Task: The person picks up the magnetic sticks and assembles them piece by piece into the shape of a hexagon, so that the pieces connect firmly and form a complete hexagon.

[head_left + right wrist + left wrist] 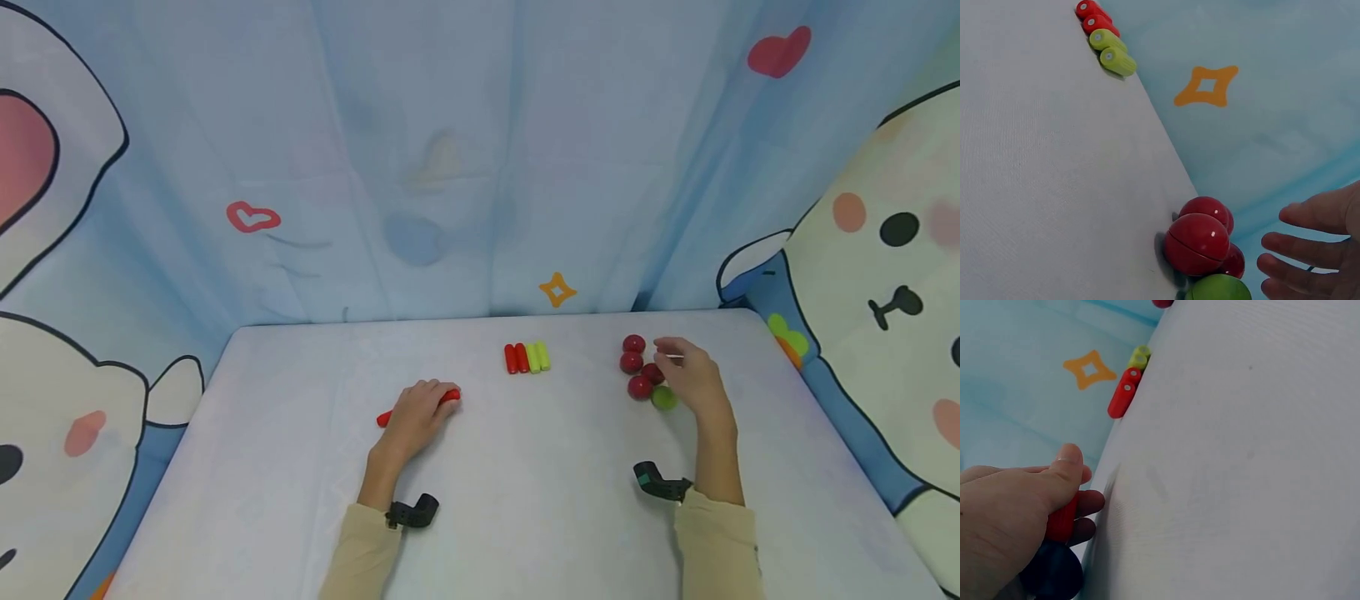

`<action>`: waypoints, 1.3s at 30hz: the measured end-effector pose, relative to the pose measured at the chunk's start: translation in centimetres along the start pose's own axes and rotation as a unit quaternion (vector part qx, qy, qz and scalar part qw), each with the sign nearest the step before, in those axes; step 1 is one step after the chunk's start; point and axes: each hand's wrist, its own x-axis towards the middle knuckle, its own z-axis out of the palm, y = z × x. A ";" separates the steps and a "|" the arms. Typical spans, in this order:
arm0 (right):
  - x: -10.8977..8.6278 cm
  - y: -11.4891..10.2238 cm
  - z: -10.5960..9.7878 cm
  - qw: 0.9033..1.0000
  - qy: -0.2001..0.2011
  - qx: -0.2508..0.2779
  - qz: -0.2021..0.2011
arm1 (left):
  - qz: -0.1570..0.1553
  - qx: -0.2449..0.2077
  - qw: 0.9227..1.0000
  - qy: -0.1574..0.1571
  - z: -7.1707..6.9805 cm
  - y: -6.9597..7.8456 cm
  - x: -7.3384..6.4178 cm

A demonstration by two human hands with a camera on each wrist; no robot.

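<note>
My left hand (416,417) lies over the table with its fingers and thumb round a red stick (384,418). Red shows on both sides of that hand; whether it is one long stick or two pieces is hidden. In the left wrist view, the red stick (1062,522) sits between thumb and fingers. On the right, my right hand (690,375) hovers beside a cluster of several shiny red balls (632,362) and one green ball (663,398). Its fingers (1304,247) are spread and apart from the balls in the right wrist view.
Two short red sticks (517,358) and two lime-green sticks (537,357) stand in a row towards the back of the white table (525,483). A blue patterned curtain (450,167) hangs behind. A black wrist camera (412,511) is strapped to the left arm.
</note>
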 end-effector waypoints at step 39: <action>-1.3 0.7 -2.2 0.977 -0.141 -0.129 0.096 | -0.005 -0.037 0.999 -0.008 -0.4 -0.6 0.0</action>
